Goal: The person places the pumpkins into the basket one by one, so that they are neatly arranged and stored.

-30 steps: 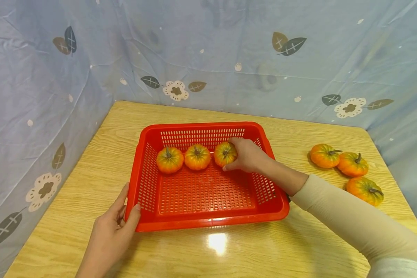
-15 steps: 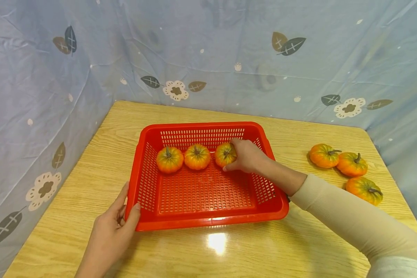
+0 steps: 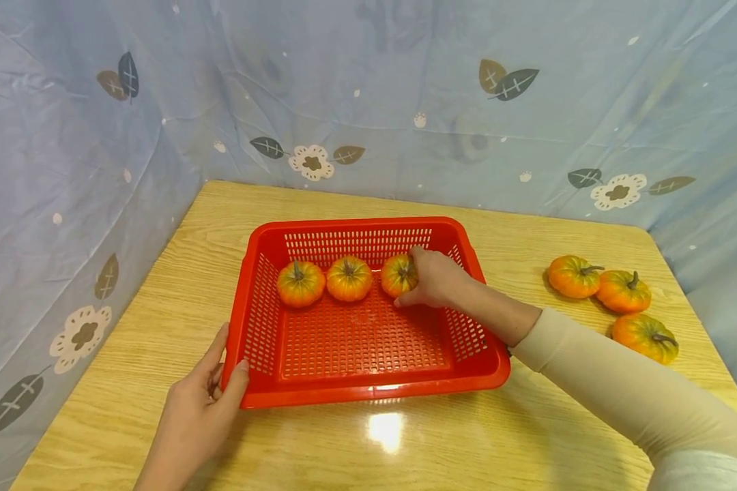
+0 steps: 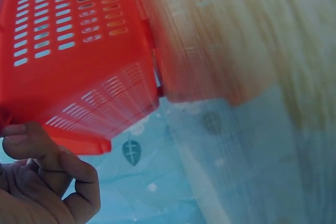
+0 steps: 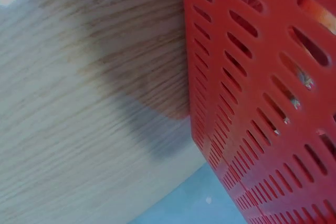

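Inside the red perforated plastic basket (image 3: 374, 391), near its right wall, the right hand (image 3: 439, 276) curls thumb and fingers around the right side of a small orange-and-yellow pumpkin (image 3: 396, 276), while the left hand (image 3: 198, 404) grasps the basket's near-left corner, thumb over the rim. Along the basket's back half, left of that pumpkin, sit a middle pumpkin (image 3: 349, 279) and a leftmost pumpkin (image 3: 300, 284), nearly touching; three stemmed pumpkins (image 3: 623, 291) lie clustered on the wood-grain table (image 3: 307, 450), well right of the basket.
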Available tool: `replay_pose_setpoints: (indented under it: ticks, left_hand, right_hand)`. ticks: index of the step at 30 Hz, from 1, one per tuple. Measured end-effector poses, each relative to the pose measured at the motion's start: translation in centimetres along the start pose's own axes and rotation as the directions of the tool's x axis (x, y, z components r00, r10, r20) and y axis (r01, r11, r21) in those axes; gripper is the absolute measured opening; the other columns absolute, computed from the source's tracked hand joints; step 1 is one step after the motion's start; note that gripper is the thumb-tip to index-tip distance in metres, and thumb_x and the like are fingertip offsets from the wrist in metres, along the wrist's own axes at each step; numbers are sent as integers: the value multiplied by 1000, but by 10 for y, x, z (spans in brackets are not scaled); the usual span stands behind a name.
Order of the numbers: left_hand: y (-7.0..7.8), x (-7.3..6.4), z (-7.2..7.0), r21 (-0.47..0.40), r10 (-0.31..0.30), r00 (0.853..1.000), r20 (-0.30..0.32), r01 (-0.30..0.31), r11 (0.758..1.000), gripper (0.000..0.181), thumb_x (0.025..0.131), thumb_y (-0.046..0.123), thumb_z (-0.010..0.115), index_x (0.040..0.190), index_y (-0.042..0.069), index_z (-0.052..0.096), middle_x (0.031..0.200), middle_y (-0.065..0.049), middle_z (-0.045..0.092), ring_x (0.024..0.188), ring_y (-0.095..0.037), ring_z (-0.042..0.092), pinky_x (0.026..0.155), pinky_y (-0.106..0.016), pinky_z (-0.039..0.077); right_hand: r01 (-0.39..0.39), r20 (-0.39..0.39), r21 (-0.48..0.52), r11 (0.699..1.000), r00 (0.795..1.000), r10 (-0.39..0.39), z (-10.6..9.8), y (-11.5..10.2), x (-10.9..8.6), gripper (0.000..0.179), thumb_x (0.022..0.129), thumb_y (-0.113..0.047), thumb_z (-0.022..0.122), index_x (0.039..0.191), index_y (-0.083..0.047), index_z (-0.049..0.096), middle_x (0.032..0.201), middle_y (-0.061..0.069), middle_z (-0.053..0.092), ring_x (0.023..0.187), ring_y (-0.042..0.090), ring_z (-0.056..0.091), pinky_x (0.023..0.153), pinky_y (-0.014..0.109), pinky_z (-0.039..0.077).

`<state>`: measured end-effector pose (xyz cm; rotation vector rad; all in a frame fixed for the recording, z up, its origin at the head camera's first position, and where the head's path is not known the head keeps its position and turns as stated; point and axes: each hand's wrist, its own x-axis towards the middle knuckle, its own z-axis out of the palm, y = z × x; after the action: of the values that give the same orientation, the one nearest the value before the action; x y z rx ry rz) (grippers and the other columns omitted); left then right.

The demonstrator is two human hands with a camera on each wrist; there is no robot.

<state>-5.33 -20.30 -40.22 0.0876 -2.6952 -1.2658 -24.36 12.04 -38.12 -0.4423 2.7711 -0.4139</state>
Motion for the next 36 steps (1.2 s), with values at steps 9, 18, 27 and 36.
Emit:
replay_pose_setpoints:
  ticks: [9, 18, 27, 36]
  left_hand:
    - [2, 1, -1, 49, -5, 1000, 2, 5, 999, 63, 103, 20, 62, 158, 5, 35, 99, -9, 75, 52, -5, 48, 43, -25, 39]
    - [2, 1, -1, 43, -12, 1000, 2, 12, 999, 63, 103, 20, 62, 158, 6, 35, 97, -9, 75, 53, -5, 48, 44, -25, 39]
    - [0, 0, -1, 36, 5, 1000, -13, -5, 999, 62, 102, 18, 62, 157, 5, 36, 81, -3, 71, 50, -4, 44, 42, -24, 37]
    - [-2, 1, -2, 56, 27, 999, -19, -26, 998, 62, 102, 19, 62, 157, 5, 36, 61, 7, 44, 48, -4, 36, 41, -24, 34]
  right_hand:
    - [21, 7, -31, 999, 1000, -21, -3, -4, -7, 101, 73, -46, 91, 143, 9, 42, 132, 25, 59, 120, 37, 58, 102, 48, 47]
    - [20, -9, -60, 998, 1000, -21, -20, -6, -19, 108, 73, -44, 92, 151, 7, 37, 147, 26, 48, 134, 41, 47, 109, 52, 39]
    - [41, -70, -46, 998, 997, -45, -38, -3, -33, 108, 76, -49, 88, 151, 8, 37, 148, 28, 46, 133, 43, 47, 109, 55, 38]
    - [57, -115, -6, 998, 992, -58, -59, 5, -49, 96, 86, -53, 77, 150, 7, 40, 147, 26, 48, 130, 45, 49, 107, 59, 39]
